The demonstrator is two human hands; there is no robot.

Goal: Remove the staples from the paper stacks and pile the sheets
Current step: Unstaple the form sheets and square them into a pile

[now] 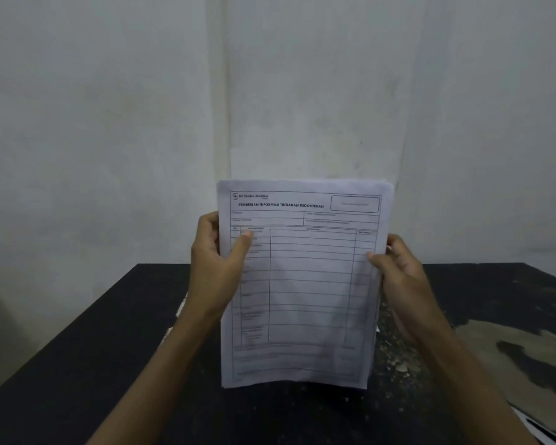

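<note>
A stack of printed paper forms (pixel 302 284) is held upright, face toward the camera, above a black table (pixel 109 364). Its left edge is clamped by the left hand (pixel 211 268), the thumb (pixel 242 247) pressed on the front sheet and the other fingers curled behind, mostly hidden. Its right edge is pinched by the right hand (pixel 405 281) in the same way (thumb tip in front, fingers wrapped behind). Between the two thumbs a ruled grid is printed; above them the heading "PEMBERIAN INFORMASI TINDAKAN KEDOKTERAN" is read. Beyond the fingers a pale wall (pixel 109 107) is seen; below the right hand the tabletop is scuffed and speckled.
</note>
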